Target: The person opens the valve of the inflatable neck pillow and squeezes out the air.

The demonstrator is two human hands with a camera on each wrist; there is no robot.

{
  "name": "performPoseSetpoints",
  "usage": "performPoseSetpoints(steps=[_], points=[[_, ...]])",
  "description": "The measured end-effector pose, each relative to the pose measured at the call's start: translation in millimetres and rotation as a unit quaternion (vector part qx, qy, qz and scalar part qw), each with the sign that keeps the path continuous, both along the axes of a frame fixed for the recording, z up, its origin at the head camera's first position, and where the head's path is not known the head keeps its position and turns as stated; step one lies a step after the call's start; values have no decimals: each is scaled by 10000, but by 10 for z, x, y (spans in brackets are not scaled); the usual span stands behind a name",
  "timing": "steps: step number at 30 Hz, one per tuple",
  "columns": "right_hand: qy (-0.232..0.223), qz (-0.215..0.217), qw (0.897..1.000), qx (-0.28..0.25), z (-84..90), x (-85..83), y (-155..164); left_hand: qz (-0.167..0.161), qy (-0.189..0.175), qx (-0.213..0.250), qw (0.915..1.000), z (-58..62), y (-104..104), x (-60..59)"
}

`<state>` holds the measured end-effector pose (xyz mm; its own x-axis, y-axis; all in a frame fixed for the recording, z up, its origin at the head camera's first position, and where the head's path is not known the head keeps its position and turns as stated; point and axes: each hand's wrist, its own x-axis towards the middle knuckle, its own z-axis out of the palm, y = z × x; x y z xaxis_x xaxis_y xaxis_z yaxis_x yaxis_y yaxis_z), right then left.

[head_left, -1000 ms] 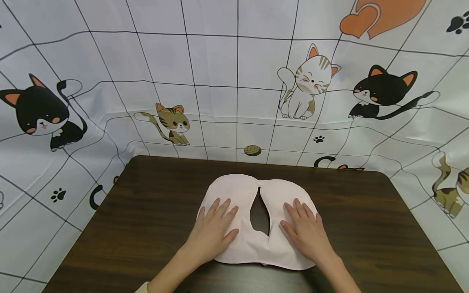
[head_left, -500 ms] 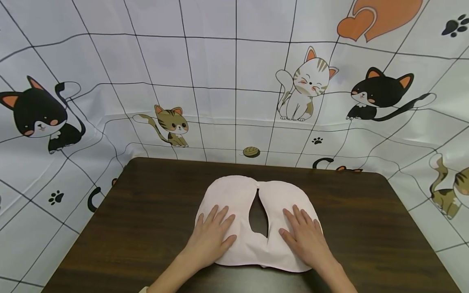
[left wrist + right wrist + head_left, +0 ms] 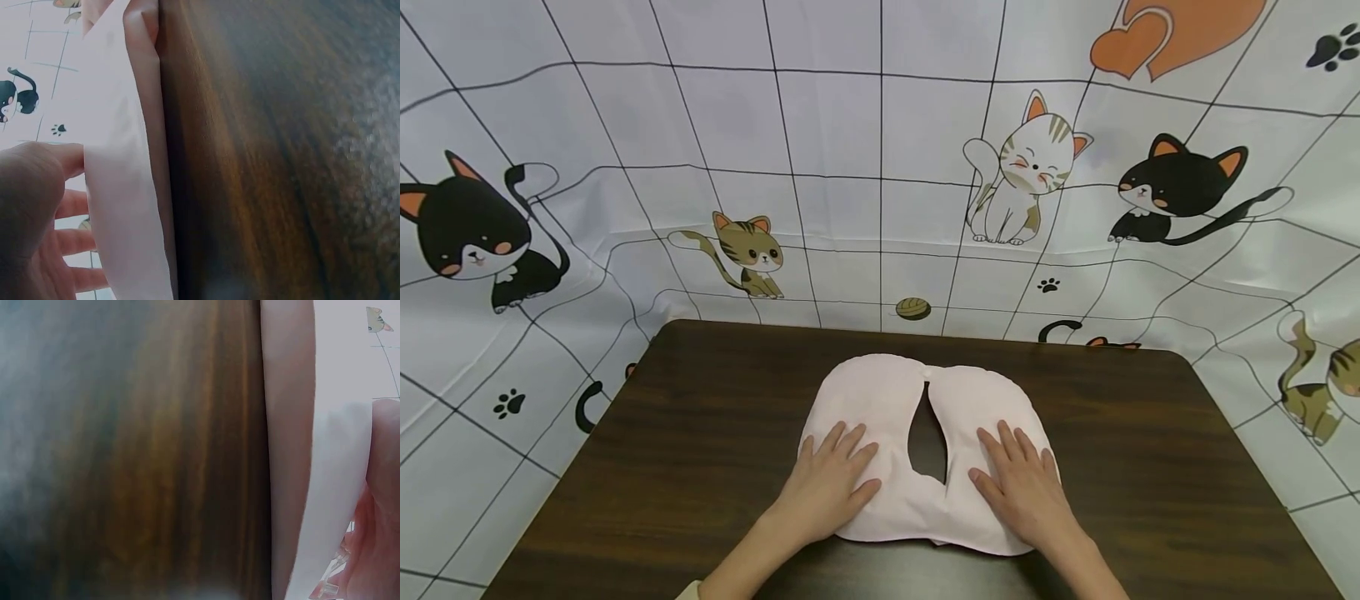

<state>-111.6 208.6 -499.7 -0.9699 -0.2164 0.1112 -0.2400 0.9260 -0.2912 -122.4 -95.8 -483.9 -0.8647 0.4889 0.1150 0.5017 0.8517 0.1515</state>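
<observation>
A pale pink cloth piece (image 3: 887, 400) shaped like a horseshoe with a teardrop gap in its middle lies flat on the dark wooden table (image 3: 700, 450). My left hand (image 3: 827, 483) rests flat on its left lobe with fingers straight and spread. On the right lobe my right hand (image 3: 1022, 487) presses down the same way. The left wrist view has the cloth's folded edge (image 3: 134, 187) against the wood beside my left hand (image 3: 34, 219). From the right wrist, the cloth edge (image 3: 287, 456) and part of my right hand (image 3: 381, 519) show, blurred.
A white curtain (image 3: 865, 167) printed with cartoon cats, paw prints and a black grid hangs behind and around the table. The table's rounded far corners (image 3: 1180, 362) meet the curtain. Bare wood lies to the left and right of the cloth.
Both hands have slid a little toward me over the cloth. The cloth stays in place.
</observation>
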Motion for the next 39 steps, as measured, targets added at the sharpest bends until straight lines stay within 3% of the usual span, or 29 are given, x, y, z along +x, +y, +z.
performPoseSetpoints(steps=[6, 10, 16, 20, 28, 39], points=[[54, 26, 10000, -21, 42, 9, -11, 34, -84, 114, 9999, 33, -37, -24], [150, 39, 9998, -139, 97, 34, 1, 175, -119, 293, 9993, 147, -80, -16], [216, 107, 9996, -125, 157, 86, 28, 75, -61, 474, 9988, 331, -69, 70], [352, 246, 9990, -130, 173, 124, 29, -91, 60, 449, 9989, 391, -11, 158], [456, 304, 9984, -158, 115, 222, -7, -304, 141, 689, 9971, 318, 81, 297], [323, 259, 9991, -67, 17, 236, -14, 4, -537, 337, 9980, 175, 94, 286]])
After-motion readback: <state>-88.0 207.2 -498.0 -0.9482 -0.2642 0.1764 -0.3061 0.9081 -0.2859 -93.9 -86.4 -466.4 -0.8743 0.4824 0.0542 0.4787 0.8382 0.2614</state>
